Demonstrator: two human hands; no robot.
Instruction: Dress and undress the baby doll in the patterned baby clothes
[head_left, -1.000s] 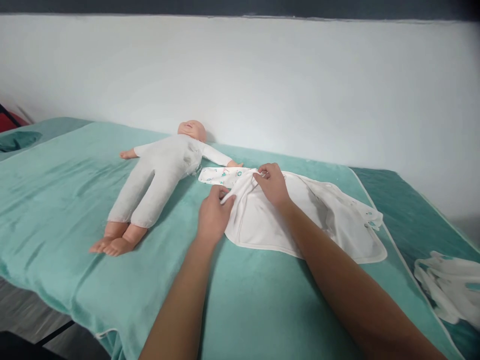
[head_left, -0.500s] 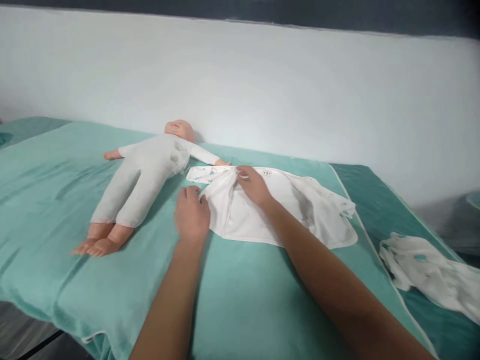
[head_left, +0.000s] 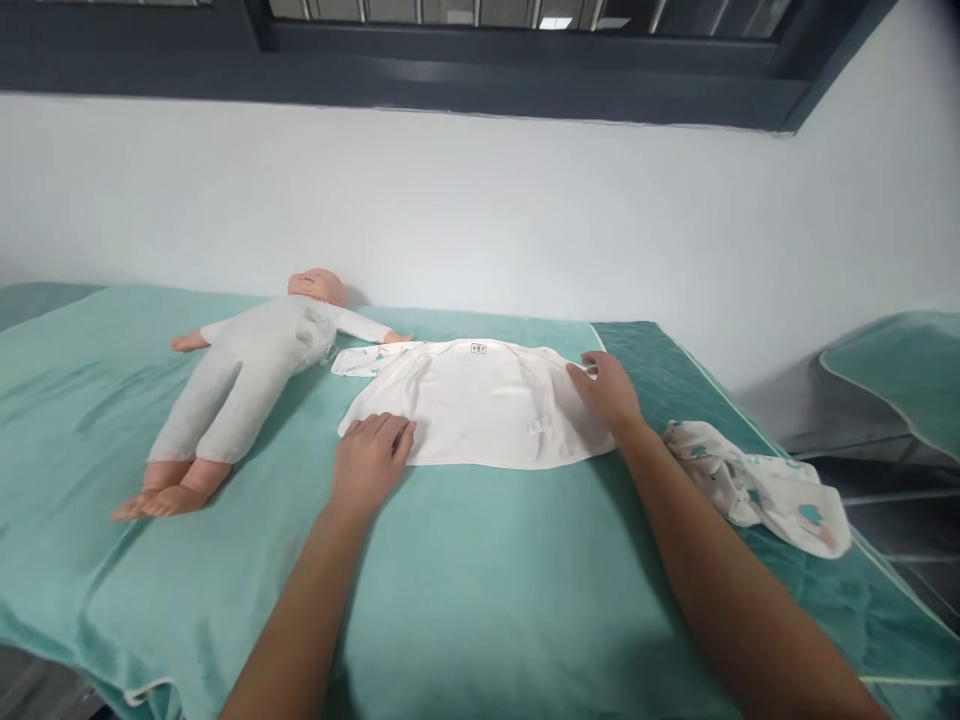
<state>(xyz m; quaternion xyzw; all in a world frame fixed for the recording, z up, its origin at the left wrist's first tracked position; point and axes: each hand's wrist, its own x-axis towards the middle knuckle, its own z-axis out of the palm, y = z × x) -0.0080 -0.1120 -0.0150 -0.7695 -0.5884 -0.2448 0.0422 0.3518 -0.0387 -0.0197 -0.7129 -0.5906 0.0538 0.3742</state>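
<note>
A white baby shirt lies spread open with its plain inside facing up and a small printed label at the neck. Its patterned left sleeve stretches toward the doll. My left hand rests on the lower left corner of the shirt, fingers extended and loosely bent. At the shirt's right side, by the shoulder, my right hand touches the cloth with thumb and forefinger apart. The right sleeve is mostly hidden by that hand and arm. To the left, a baby doll in a white body lies on its back, one hand near the sleeve.
A green cover lies over the bed or table. Another white patterned garment is crumpled at the right, beyond my right forearm. Behind stands a white wall below a dark window frame. Green cloth shows at far right.
My right hand has moved from the shirt's left flap to its right side. Both flaps are now folded outward. My left hand stays near the lower left corner. The view has tilted up and right.
</note>
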